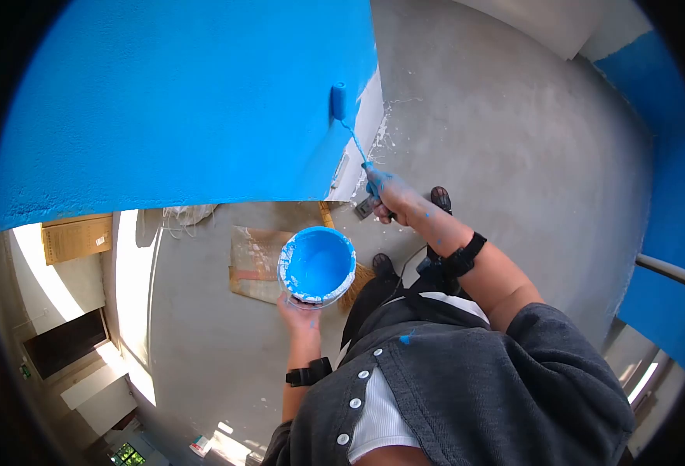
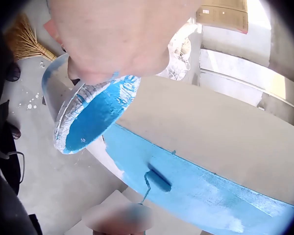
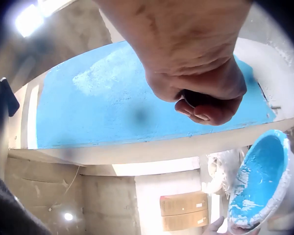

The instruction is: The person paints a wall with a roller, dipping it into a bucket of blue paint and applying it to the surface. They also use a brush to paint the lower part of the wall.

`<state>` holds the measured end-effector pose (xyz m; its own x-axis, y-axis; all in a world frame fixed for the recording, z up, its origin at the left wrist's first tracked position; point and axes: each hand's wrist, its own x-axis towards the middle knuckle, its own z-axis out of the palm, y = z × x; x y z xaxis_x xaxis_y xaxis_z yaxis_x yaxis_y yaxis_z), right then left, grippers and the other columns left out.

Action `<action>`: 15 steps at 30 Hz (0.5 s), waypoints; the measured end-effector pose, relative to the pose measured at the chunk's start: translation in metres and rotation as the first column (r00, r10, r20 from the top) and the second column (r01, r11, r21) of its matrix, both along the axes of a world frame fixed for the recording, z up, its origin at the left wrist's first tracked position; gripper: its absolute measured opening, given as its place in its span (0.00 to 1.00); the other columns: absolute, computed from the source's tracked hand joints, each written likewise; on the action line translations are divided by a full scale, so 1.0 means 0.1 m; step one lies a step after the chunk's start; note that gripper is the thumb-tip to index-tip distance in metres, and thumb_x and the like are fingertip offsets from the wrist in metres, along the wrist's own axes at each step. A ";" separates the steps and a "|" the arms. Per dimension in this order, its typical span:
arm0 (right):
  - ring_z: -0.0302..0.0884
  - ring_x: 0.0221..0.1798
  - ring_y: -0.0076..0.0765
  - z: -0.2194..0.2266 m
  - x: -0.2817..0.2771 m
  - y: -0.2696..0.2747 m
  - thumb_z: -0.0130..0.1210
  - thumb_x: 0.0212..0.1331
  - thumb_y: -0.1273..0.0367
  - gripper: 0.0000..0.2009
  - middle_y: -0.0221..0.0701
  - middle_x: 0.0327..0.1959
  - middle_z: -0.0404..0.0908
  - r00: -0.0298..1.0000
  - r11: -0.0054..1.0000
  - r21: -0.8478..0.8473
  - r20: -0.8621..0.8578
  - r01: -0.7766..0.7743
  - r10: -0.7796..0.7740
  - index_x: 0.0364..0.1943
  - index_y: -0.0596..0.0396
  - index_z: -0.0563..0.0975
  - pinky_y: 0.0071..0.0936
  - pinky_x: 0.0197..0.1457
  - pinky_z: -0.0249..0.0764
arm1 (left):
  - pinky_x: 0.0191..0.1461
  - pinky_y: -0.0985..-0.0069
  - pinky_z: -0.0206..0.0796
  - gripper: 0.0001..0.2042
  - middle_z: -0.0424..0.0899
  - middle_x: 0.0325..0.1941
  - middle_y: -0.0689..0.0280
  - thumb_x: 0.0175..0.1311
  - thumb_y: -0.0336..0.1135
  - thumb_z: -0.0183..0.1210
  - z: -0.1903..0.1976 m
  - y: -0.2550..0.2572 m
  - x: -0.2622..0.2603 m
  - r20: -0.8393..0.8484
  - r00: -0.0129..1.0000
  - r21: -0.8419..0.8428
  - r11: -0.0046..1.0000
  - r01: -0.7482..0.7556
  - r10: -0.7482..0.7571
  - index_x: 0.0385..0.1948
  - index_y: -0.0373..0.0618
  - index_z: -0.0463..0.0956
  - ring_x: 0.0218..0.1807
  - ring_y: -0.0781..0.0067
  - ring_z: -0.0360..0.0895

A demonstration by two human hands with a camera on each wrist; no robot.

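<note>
My right hand (image 1: 389,196) grips the handle of a paint roller, its fingers curled round the dark grip (image 3: 195,98) in the right wrist view. The blue-coated roller (image 1: 339,102) lies against the blue-painted wall (image 1: 179,109), close to a white strip (image 1: 369,109) along its edge. Blue paint marks the hand and forearm. My left hand (image 1: 300,312) holds a paint bucket (image 1: 319,260) by its lower rim, below the wall. Blue paint coats the bucket's inside, and its rim is crusted white and blue. In the left wrist view the bucket (image 2: 95,117) is tilted, partly covered by the hand.
A broom (image 1: 356,286) and a flat sheet (image 1: 261,279) lie on the grey floor behind the bucket. A cardboard box (image 1: 78,239) and a white bundle (image 1: 189,215) are at the left. Another blue wall (image 1: 653,101) stands at the right.
</note>
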<state>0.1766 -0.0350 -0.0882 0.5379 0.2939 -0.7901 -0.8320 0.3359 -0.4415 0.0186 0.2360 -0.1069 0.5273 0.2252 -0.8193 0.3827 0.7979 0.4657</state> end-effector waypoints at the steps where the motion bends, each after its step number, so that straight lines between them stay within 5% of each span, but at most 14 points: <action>1: 0.52 0.10 0.19 -0.11 0.26 -0.16 0.34 0.61 0.49 0.20 0.23 0.13 0.56 1.000 0.999 0.032 -0.002 -0.022 0.022 0.23 0.49 0.60 0.23 0.13 0.52 | 0.61 0.53 0.51 0.26 0.60 0.60 0.57 0.57 0.48 0.36 0.05 -0.07 0.03 0.001 1.000 -0.002 1.000 -0.024 0.024 0.55 0.41 0.59 0.60 0.55 0.59; 3: 0.52 0.11 0.17 -0.29 0.74 -0.36 0.34 0.61 0.49 0.20 0.21 0.13 0.56 1.000 0.999 0.051 -0.014 -0.017 0.018 0.24 0.49 0.61 0.21 0.14 0.52 | 0.57 0.53 0.57 0.22 0.65 0.57 0.56 0.59 0.43 0.37 0.16 -0.21 0.08 0.058 0.998 0.129 0.992 -0.012 0.005 0.52 0.41 0.63 0.56 0.55 0.64; 4: 0.52 0.11 0.17 -0.36 0.92 -0.41 0.34 0.61 0.49 0.19 0.21 0.13 0.56 1.000 0.999 0.054 -0.019 -0.005 0.006 0.24 0.49 0.60 0.20 0.13 0.52 | 0.54 0.53 0.61 0.19 0.68 0.53 0.55 0.59 0.39 0.37 0.28 -0.32 0.11 -0.002 0.991 0.156 0.979 -0.129 0.131 0.49 0.41 0.66 0.53 0.54 0.67; 7: 0.51 0.11 0.17 -0.35 1.15 -0.38 0.35 0.61 0.50 0.19 0.21 0.13 0.55 0.999 0.995 0.097 -0.039 -0.011 0.015 0.24 0.49 0.60 0.20 0.12 0.52 | 0.55 0.52 0.60 0.19 0.68 0.53 0.55 0.60 0.39 0.37 0.30 -0.35 0.11 0.137 0.976 0.162 0.968 -0.191 0.169 0.49 0.41 0.66 0.53 0.54 0.66; 9: 0.52 0.09 0.20 -0.08 1.01 -0.34 0.37 0.60 0.50 0.19 0.23 0.12 0.56 0.992 0.941 0.339 -0.121 0.001 0.042 0.24 0.49 0.60 0.22 0.10 0.51 | 0.55 0.53 0.60 0.19 0.67 0.54 0.55 0.60 0.38 0.36 0.41 -0.50 0.20 0.111 0.962 0.148 0.953 -0.264 0.249 0.49 0.41 0.65 0.54 0.54 0.66; 11: 0.50 0.08 0.21 0.23 0.81 -0.22 0.38 0.60 0.49 0.19 0.25 0.11 0.55 0.977 0.910 0.412 -0.164 -0.054 0.133 0.24 0.48 0.59 0.23 0.10 0.52 | 0.57 0.52 0.57 0.20 0.66 0.56 0.54 0.59 0.40 0.36 0.39 -0.55 0.26 0.155 0.943 0.173 0.932 -0.318 0.293 0.51 0.41 0.64 0.56 0.54 0.64; 15: 0.50 0.08 0.19 0.18 1.50 -0.27 0.38 0.59 0.49 0.19 0.21 0.11 0.56 0.965 0.918 0.395 -0.227 -0.029 0.128 0.24 0.48 0.59 0.21 0.09 0.50 | 0.60 0.51 0.53 0.23 0.62 0.59 0.54 0.58 0.45 0.37 0.54 -0.73 0.32 0.180 0.905 0.216 0.882 -0.418 0.385 0.53 0.42 0.62 0.59 0.53 0.60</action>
<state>0.3263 -0.0621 -0.0698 0.3059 0.6348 -0.7095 -0.9275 0.3669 -0.0716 0.0501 0.1633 -0.0528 0.4453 0.6235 -0.6427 -0.0229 0.7254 0.6879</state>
